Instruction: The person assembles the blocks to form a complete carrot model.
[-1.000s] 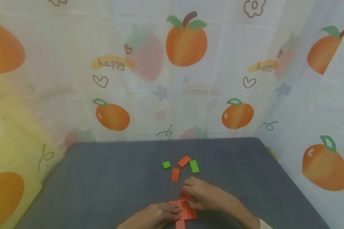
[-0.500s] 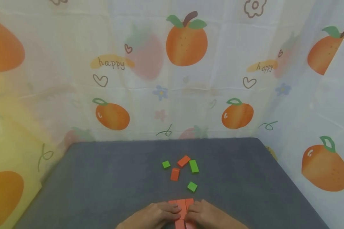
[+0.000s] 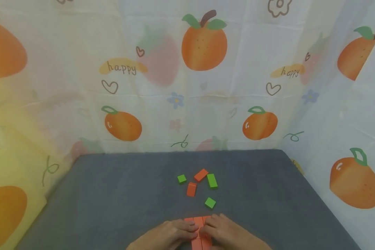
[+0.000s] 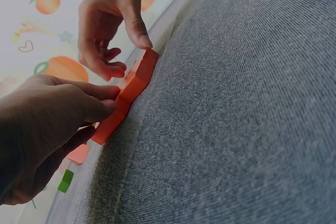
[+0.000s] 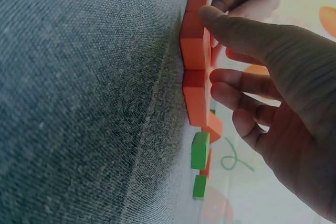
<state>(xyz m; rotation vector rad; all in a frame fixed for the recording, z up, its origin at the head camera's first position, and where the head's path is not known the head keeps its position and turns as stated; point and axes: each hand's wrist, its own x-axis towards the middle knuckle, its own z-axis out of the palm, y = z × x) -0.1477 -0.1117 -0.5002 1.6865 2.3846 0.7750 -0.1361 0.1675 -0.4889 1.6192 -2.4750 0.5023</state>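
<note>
Several flat red blocks (image 3: 198, 220) lie side by side in a group at the table's near edge, partly hidden by both hands. At the group's left side, my left hand (image 3: 172, 232) holds a red block (image 4: 108, 126) between thumb and fingers. My right hand (image 3: 226, 232) is at the right side. In the right wrist view its thumb rests on the edge of a red block (image 5: 193, 45), while the other fingers, loosely bent, stand a little off the blocks. Nearest beyond the hands lies a small green block (image 3: 210, 203).
Farther back on the grey table (image 3: 118, 194) are a small green block (image 3: 182, 178), a longer green block (image 3: 212, 181) and two red blocks, one tilted (image 3: 201, 175) and one upright (image 3: 191, 189). A fruit-print curtain (image 3: 206, 114) hangs behind.
My right hand came down from the group's far corner to its right side, and a red block now sits at the near right. The nearest green block came into sight. My left hand stayed put.
</note>
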